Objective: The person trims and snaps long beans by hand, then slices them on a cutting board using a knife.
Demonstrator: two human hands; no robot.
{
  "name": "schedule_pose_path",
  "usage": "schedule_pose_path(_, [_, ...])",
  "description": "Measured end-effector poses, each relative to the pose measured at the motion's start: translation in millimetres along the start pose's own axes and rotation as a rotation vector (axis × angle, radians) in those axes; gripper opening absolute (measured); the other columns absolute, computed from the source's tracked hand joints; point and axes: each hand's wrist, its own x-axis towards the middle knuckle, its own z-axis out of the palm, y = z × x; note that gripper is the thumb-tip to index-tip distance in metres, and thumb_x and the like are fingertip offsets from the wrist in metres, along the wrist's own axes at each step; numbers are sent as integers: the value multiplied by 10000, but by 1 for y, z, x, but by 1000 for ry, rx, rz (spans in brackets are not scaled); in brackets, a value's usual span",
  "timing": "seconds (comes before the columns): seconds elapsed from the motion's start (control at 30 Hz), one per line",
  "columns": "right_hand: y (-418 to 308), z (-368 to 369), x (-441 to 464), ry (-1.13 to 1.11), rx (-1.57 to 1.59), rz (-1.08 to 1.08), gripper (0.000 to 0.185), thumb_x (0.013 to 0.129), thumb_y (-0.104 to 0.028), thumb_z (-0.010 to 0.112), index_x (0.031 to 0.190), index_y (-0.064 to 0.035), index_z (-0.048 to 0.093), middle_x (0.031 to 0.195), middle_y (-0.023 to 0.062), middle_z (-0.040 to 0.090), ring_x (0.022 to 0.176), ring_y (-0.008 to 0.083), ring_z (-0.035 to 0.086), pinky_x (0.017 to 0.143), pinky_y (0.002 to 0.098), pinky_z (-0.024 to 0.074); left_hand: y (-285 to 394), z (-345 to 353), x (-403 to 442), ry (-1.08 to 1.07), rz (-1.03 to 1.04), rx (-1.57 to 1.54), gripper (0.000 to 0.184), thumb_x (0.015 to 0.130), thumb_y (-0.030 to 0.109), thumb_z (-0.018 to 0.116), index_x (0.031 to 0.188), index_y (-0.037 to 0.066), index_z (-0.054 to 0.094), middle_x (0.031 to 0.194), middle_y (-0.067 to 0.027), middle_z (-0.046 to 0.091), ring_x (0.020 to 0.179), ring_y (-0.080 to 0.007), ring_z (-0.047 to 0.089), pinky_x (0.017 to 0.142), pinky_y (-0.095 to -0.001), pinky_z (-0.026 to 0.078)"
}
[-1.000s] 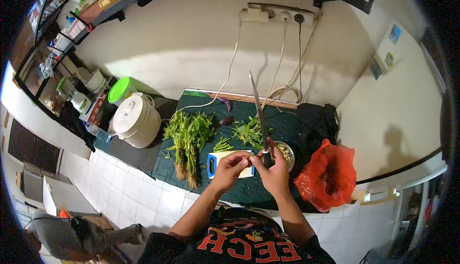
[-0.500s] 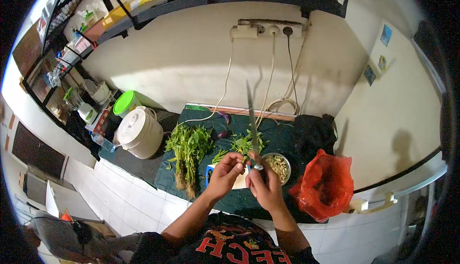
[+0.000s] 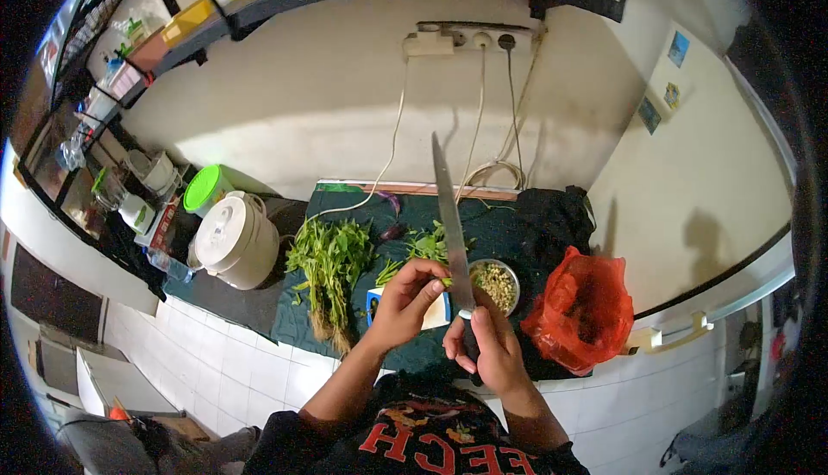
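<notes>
Right hand (image 3: 486, 343) gripping the dark handle of a long, tapered metal knife (image 3: 451, 225); left hand (image 3: 409, 303) pinching a small green piece (image 3: 446, 282) beside the blade. Right of the knife: round bowl (image 3: 495, 288), pale granular contents.

We count one left hand (image 3: 401, 307), one right hand (image 3: 496, 354), one knife (image 3: 450, 225), one small green piece (image 3: 446, 282), one cutting board (image 3: 436, 313), one metal bowl (image 3: 518, 290), one red bag (image 3: 562, 320), two purple vegetables (image 3: 393, 233) and one rooted bunch of greens (image 3: 328, 259). We also see one rice cooker (image 3: 250, 258), one green-lidded tub (image 3: 204, 188), one blender (image 3: 136, 214), one bottle (image 3: 170, 265), one power strip (image 3: 429, 43), two round plugs (image 3: 506, 42) and three small pictures (image 3: 679, 48).
</notes>
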Motion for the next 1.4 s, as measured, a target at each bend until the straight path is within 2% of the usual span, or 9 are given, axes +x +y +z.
schedule_pose_path(0.53, [15,73,-20,123,-156,-87,571,1035,-407,363,1442,-16,283,616,31,497,462,70,395,420,198,310,17,-46,-20,-119,170,-19,78,922,16,607,999,0,613,1092,-117,636,1044,-192,588,923,-323,457])
schedule_pose_path(0.7, [25,85,-24,123,-203,-127,579,1033,-416,371,1434,-5,291,608,25,490,459,62,387,420,197,306,27,-52,-27,-118,219,-55,166,929,53,613,1090,10,611,1084,-107,638,1038,-187,591,926,-317,456])
schedule_pose_path(0.77, [31,86,-27,86,-189,-153,468,1037,-262,398,1452,-61,317,658,27,533,505,62,423,434,197,321,35,-51,-32,-79,209,-27,209,935,71,612,1138,17,605,1080,-103,639,1030,-177,592,933,-316,456])
schedule_pose_path(0.83, [35,95,-27,104,-243,-163,502,1037,-323,392,1440,-34,314,633,22,507,486,58,399,434,196,310,40,-54,-37,68,-344,-589,316,943,115,614,1248,41,570,1030,-70,655,953,-133,611,883,-285,492])
schedule_pose_path(0.9, [41,101,-27,119,-293,-175,548,1037,-383,386,1429,-8,312,609,16,482,468,53,375,434,194,298,36,-65,-47,38,-366,-624,351,946,128,610,1279,37,546,1035,-66,653,928,-137,618,854,-282,508])
schedule_pose_path(0.97, [50,105,-28,125,-330,-177,527,1041,-348,387,1446,-21,301,612,9,477,480,51,371,444,193,296,35,-69,-57,53,-391,-634,432,936,137,625,1338,34,506,1036,-30,651,845,-98,614,752,-222,520])
schedule_pose_path(1.07, [58,114,-30,88,-346,-156,513,1040,-298,385,1467,-35,277,616,5,478,489,52,374,447,193,297,39,-73,-68,124,-422,-666,455,937,111,618,1364,31,486,1018,-19,651,828,-89,600,719,-225,502])
schedule_pose_path(1.33, [82,145,-39,122,-322,-130,550,1027,-285,394,1485,-23,237,628,9,499,509,54,398,456,191,317,38,-89,-97,139,-434,-691,533,900,67,650,1392,8,454,987,1,636,852,-87,583,772,-252,472])
schedule_pose_path(1.4, [87,148,-40,140,-320,-137,566,1026,-300,398,1488,-20,230,630,9,504,512,53,403,458,191,322,34,-92,-103,167,-407,-716,512,896,53,661,1377,27,486,945,-13,668,850,-79,622,767,-216,513])
